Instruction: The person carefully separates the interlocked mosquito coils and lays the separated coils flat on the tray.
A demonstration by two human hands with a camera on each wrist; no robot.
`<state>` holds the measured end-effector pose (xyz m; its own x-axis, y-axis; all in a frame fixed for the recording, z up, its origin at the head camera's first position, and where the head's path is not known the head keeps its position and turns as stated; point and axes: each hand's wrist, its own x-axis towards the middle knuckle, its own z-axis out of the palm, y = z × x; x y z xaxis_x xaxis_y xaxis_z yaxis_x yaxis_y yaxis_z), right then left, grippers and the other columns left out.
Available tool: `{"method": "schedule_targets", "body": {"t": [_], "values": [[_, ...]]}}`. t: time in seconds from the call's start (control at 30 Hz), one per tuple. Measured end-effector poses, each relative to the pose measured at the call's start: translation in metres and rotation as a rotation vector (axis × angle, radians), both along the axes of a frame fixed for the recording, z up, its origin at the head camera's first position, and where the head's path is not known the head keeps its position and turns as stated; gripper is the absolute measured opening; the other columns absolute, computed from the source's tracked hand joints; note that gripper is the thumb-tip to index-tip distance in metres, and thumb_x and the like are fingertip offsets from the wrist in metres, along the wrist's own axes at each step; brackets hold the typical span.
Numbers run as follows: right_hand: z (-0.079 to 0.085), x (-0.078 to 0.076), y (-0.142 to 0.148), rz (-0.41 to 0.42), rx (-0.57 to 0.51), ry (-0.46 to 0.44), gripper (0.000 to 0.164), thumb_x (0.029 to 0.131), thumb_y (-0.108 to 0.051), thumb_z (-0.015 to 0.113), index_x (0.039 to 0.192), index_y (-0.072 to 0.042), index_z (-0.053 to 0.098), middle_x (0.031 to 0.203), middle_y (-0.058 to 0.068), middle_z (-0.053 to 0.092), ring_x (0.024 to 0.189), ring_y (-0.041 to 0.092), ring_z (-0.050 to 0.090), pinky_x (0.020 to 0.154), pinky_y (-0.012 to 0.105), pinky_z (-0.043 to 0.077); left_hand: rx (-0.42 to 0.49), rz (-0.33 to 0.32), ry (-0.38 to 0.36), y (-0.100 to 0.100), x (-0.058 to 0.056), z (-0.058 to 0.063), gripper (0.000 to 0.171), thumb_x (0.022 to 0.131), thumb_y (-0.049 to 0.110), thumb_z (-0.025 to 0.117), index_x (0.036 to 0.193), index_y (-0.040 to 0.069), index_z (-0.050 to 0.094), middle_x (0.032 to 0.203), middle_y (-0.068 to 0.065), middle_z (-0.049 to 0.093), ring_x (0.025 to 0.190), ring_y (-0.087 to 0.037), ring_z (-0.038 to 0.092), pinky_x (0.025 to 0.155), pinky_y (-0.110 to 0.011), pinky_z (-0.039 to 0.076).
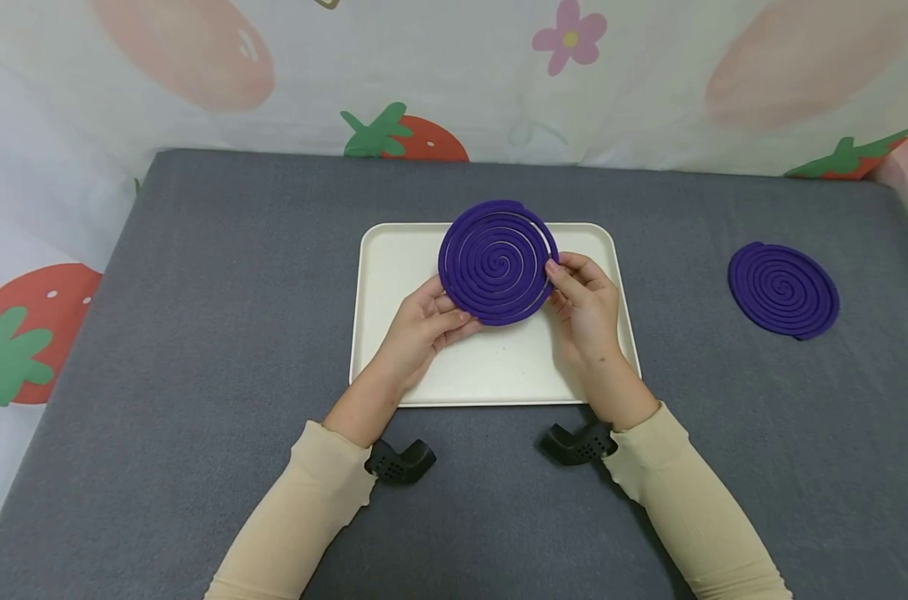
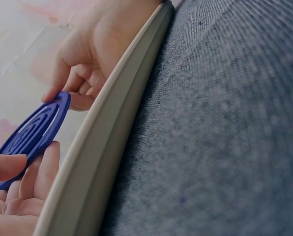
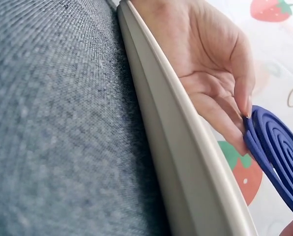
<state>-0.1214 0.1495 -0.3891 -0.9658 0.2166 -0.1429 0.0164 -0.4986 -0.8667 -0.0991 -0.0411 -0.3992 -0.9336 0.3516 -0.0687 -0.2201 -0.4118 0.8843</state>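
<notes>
In the head view, you hold the purple spiral disc (image 1: pixel 499 265) over the white tray (image 1: pixel 491 371) on the bench (image 1: pixel 198 350), your left hand (image 1: pixel 422 323) pinching its lower-left rim and your right hand (image 1: pixel 590 310) its right. It looks light, bendy and hard to break; its coils might spread, so opposite outer edges seem your best hold. In the left wrist view, your left thumb lies over the tilted disc, fingers beneath. In the right wrist view, your right thumb and fingers nip the edge.
</notes>
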Motion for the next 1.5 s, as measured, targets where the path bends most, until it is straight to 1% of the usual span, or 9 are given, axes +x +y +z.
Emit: {"method": "schedule_targets", "body": {"t": [0.2,0.37,0.5,0.6,0.77,0.93,1.2,1.37,1.5], "values": [[0.0001,0.0001,0.0000,0.009,-0.003,0.012,0.024,0.088,0.010,0.057,0.078,-0.011,0.065,0.071,0.001,0.057,0.060,0.008,0.053,0.053,0.015,0.046,0.000,0.018,-0.016,0.0000,-0.0004,0.0001,0.059,0.087,-0.018,0.040,0.143,-0.005,0.030,0.131,-0.035,0.045,0.103,-0.015,0.061,0.094,-0.037,0.048],[0.0001,0.0001,0.0000,0.009,-0.004,0.012,0.023,0.089,0.009,0.057,0.080,-0.011,0.064,0.072,0.000,0.056,0.061,0.008,0.053,0.053,0.015,0.045,0.067,0.039,-0.040,-0.0006,-0.0010,0.0005,0.062,0.088,-0.018,0.039,0.146,-0.002,0.025,0.133,-0.033,0.044,0.099,-0.012,0.062,0.093,-0.034,0.049],[0.0000,0.0003,0.0000,0.015,-0.005,0.012,0.023,0.089,0.008,0.056,0.080,-0.011,0.065,0.073,0.000,0.056,0.062,0.008,0.053,0.053,0.016,0.045,0.093,0.055,-0.064,-0.0009,-0.0016,0.0013,0.059,0.089,-0.016,0.040,0.145,-0.003,0.027,0.130,-0.031,0.048,0.098,-0.012,0.063,0.091,-0.032,0.050],[-0.0006,0.0000,0.0003,0.024,0.000,0.013,0.023,0.090,0.007,0.056,0.080,-0.011,0.065,0.074,0.000,0.057,0.063,0.008,0.054,0.053,0.016,0.045,0.085,0.056,-0.069,-0.0008,-0.0017,0.0019,0.055,0.090,-0.015,0.041,0.143,-0.004,0.030,0.130,-0.031,0.048,0.099,-0.014,0.063,0.093,-0.034,0.049],[-0.0006,0.0001,0.0006,0.025,0.021,0.008,0.023,0.090,0.007,0.057,0.079,-0.011,0.066,0.074,0.000,0.059,0.063,0.008,0.055,0.053,0.016,0.045,0.050,0.041,-0.042,-0.0013,-0.0008,0.0014,0.056,0.090,-0.015,0.040,0.144,-0.004,0.030,0.127,-0.028,0.052,0.099,-0.014,0.063,0.093,-0.034,0.049],[-0.0003,0.0002,-0.0001,0.025,0.030,0.011,0.023,0.090,0.007,0.057,0.079,-0.012,0.066,0.074,0.000,0.059,0.064,0.008,0.055,0.053,0.016,0.045,0.056,0.046,-0.036,-0.0016,-0.0006,0.0019,0.056,0.089,-0.015,0.040,0.144,-0.004,0.030,0.131,-0.032,0.047,0.100,-0.014,0.063,0.093,-0.035,0.049],[-0.0009,-0.0001,-0.0011,0.025,0.048,0.003,0.020,0.090,0.006,0.058,0.080,-0.010,0.064,0.073,0.000,0.058,0.063,0.008,0.054,0.053,0.016,0.045,0.059,0.065,-0.046,-0.0023,-0.0004,0.0017,0.056,0.089,-0.014,0.041,0.143,-0.004,0.031,0.122,-0.023,0.057,0.097,-0.014,0.064,0.091,-0.033,0.050],[-0.0012,0.0009,-0.0017,0.059,0.106,0.011,0.015,0.090,0.003,0.058,0.085,-0.010,0.063,0.075,-0.001,0.060,0.064,0.008,0.054,0.054,0.016,0.046,0.077,0.086,-0.058,-0.0026,-0.0006,0.0027,0.056,0.090,-0.015,0.040,0.144,-0.003,0.031,0.124,-0.023,0.056,0.097,-0.014,0.064,0.091,-0.033,0.051],[-0.0025,0.0017,-0.0015,0.118,0.125,0.040,0.010,0.092,0.002,0.056,0.092,-0.007,0.060,0.077,0.000,0.061,0.063,0.009,0.056,0.054,0.017,0.049,0.109,0.112,-0.074,-0.0030,-0.0006,0.0033,0.055,0.090,-0.015,0.039,0.143,-0.003,0.032,0.117,-0.015,0.060,0.097,-0.014,0.064,0.091,-0.032,0.050]]}}
